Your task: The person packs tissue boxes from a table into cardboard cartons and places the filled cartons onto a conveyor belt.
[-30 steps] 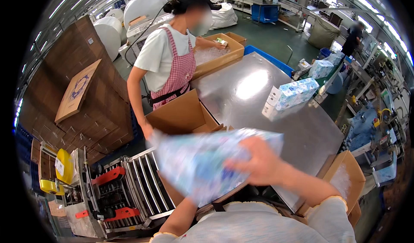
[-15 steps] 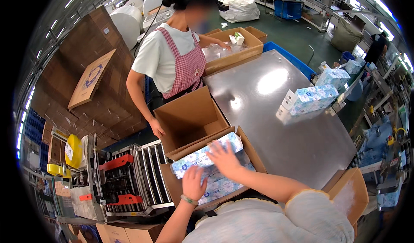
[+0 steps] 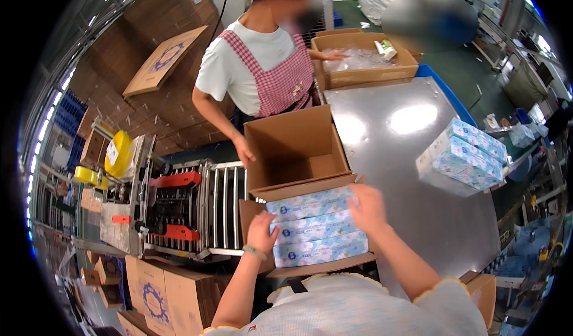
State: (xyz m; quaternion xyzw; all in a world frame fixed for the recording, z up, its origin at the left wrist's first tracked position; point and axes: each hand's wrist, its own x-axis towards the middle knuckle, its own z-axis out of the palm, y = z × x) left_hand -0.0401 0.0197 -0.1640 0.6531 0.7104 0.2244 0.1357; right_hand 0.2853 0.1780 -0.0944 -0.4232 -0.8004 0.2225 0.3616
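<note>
We see three blue-and-white packs (image 3: 319, 231) lying in a row in an open carton (image 3: 250, 208). Our left hand (image 3: 261, 233), fingers bent, is at their 9 o'clock end; our right hand (image 3: 365, 207), blurred, is at their 2 o'clock — whether either grips, we cannot tell. From our carton, another box (image 3: 289, 134) stands at 12 o'clock — two more packs (image 3: 468, 162) at 2, on the steel table (image 3: 391, 181).

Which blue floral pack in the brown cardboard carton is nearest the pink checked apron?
The far blue floral pack; the middle pack and near pack lie toward the wearer's pale shirt.
</note>
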